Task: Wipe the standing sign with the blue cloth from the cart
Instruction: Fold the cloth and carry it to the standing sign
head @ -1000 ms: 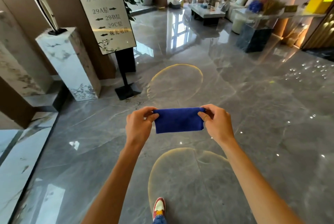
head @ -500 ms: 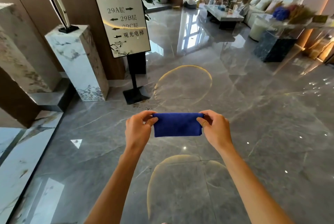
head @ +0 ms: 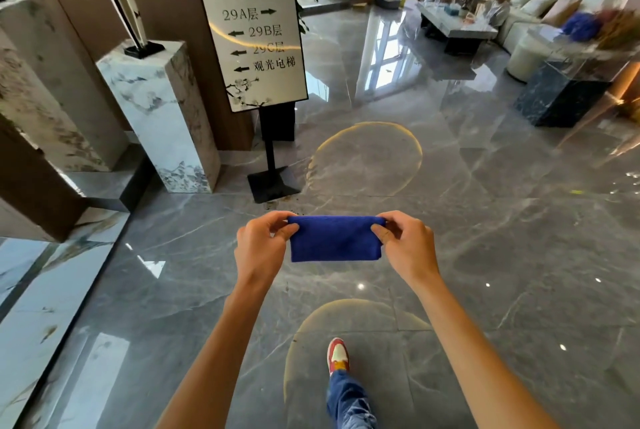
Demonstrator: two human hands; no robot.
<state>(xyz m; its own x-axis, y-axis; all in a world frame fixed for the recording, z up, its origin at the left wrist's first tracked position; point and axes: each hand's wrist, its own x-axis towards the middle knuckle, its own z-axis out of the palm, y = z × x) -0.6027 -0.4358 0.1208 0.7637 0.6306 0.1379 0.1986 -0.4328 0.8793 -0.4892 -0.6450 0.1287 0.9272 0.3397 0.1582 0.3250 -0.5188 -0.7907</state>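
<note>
While the folded blue cloth (head: 335, 238) is already in hand, left hand (head: 260, 245) and right hand (head: 408, 245) each pinching an end, the standing sign (head: 250, 30) sits off at 11 o'clock, well apart, so no wiping's started yet I'd say.

You have walked closer to the standing sign (head: 250, 31): it now looms larger and nearer the middle of the head view, with its black base (head: 273, 183) just ahead of your hands. The marble pedestal (head: 162, 116) beside it has drawn nearer too. Your shoe (head: 338, 355), out of sight half a second ago, is planted forward on the floor (head: 485, 238) again, this time with the jeans leg (head: 349, 401) showing below it.
</note>
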